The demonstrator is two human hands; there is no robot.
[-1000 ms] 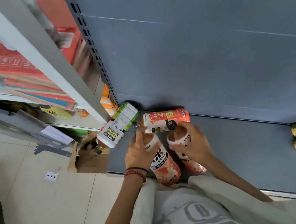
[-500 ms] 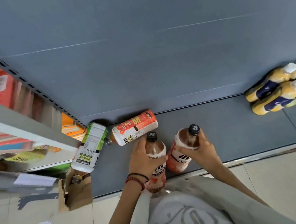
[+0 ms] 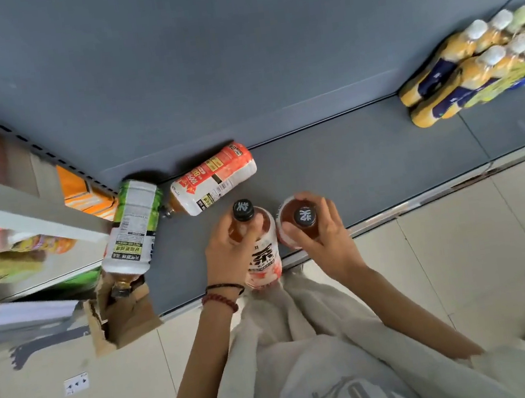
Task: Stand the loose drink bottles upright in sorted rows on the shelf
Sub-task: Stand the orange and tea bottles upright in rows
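Black-capped pink-labelled plastic tea bottle [image 3: 262, 259] and its twin [image 3: 305, 216], centre frame: apparently full, heavyish, stiff, slick; left hand [image 3: 228, 253] and right hand [image 3: 323, 237] each clasp one shoulder, likely the best hold.

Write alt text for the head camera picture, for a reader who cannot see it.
A person's left hand grips one black-capped bottle and the right hand a matching bottle, at the front of a dark grey shelf. A red-labelled bottle and a green-labelled bottle lie on their sides to the left; yellow bottles stand at the far right.
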